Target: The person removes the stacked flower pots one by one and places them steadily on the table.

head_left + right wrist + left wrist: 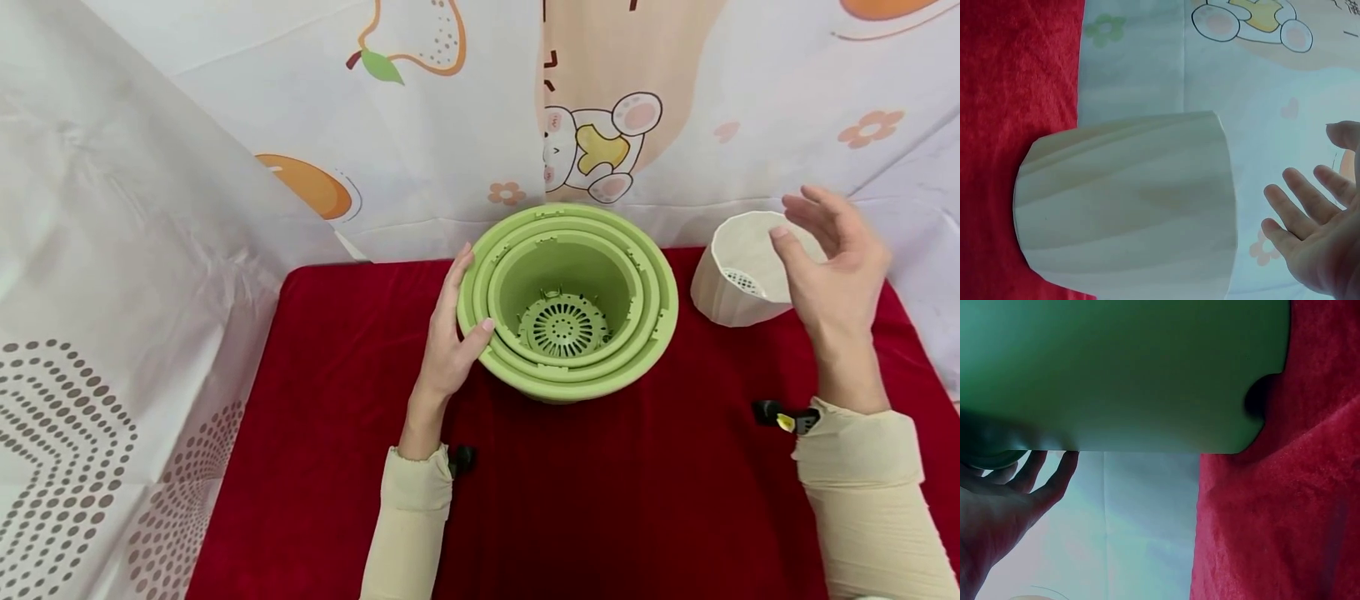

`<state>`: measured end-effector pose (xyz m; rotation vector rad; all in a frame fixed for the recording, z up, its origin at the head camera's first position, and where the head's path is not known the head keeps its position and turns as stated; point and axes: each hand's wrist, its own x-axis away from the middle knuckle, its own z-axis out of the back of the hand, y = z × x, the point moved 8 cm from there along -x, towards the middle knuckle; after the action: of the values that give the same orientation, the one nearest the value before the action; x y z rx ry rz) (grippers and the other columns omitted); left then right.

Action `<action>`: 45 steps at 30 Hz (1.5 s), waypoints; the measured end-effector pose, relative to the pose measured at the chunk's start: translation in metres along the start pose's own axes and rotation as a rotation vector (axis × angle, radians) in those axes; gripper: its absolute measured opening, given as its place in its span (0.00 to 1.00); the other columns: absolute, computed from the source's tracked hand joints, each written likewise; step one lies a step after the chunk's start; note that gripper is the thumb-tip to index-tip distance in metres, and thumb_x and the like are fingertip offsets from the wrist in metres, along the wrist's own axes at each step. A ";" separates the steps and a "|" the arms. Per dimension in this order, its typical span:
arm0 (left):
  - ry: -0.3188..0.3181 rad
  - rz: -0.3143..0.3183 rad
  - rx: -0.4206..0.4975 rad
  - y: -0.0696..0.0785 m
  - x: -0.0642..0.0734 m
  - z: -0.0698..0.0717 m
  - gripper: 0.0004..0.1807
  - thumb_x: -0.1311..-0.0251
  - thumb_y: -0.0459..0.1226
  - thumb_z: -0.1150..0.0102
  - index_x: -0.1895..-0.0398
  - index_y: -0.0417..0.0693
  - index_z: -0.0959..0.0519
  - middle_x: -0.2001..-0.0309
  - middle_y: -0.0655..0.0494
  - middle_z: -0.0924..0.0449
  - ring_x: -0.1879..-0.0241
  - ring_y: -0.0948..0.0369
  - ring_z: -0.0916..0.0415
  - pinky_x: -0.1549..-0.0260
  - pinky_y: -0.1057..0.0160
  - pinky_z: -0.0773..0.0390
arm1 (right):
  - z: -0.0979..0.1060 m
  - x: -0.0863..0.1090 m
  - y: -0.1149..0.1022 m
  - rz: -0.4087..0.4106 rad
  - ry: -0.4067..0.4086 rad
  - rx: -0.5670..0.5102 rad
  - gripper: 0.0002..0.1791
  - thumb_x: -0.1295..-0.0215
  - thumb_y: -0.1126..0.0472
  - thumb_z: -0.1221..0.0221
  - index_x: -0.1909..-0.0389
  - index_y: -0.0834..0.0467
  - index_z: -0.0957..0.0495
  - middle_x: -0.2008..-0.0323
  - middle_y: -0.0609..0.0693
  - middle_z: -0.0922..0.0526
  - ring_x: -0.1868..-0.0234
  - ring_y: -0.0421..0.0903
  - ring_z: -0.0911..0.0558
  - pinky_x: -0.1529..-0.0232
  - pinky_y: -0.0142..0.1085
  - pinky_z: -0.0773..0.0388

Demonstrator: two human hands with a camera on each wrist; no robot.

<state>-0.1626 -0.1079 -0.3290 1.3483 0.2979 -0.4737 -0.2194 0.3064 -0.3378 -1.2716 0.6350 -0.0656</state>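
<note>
Several light green flower pots (573, 390) sit nested one inside another at the back of the table, with a slotted base showing in the innermost. My left hand (444, 354) grips their rim on the left side, thumb over the edge and fingers along the outside. In the left wrist view the outer green wall (1147, 381) fills the top, with a notch near its base. My right hand (843, 271), thumb and fingers spread, hovers at the white fluted pot (723, 292). The right wrist view shows a gap between the fingers (1294, 215) and that pot.
A red cloth (337, 417) covers the table. A printed white curtain (435, 150) hangs right behind the pots, and another white sheet (150, 250) drops along the left side. Dark wrist cameras are strapped at both cuffs.
</note>
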 end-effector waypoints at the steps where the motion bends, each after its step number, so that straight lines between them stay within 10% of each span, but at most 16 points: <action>1: 0.002 -0.001 0.002 0.000 0.000 0.000 0.43 0.50 0.29 0.50 0.28 0.24 0.48 0.25 0.36 0.49 0.25 0.47 0.51 0.27 0.53 0.51 | -0.002 0.001 -0.002 0.008 -0.008 0.006 0.24 0.43 0.72 0.37 0.43 0.59 0.19 0.52 0.50 0.14 0.51 0.38 0.16 0.40 0.32 0.27; 45: 0.025 -0.031 0.033 -0.001 0.001 -0.001 0.39 0.51 0.30 0.52 0.33 0.21 0.42 0.25 0.34 0.50 0.25 0.42 0.53 0.27 0.51 0.51 | -0.082 0.050 -0.083 0.226 -0.333 0.095 0.25 0.43 0.74 0.36 0.42 0.65 0.22 0.50 0.54 0.14 0.54 0.28 0.18 0.43 0.27 0.29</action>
<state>-0.1622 -0.1071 -0.3300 1.3838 0.3334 -0.4897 -0.1931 0.1899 -0.2958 -1.0812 0.4768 0.2947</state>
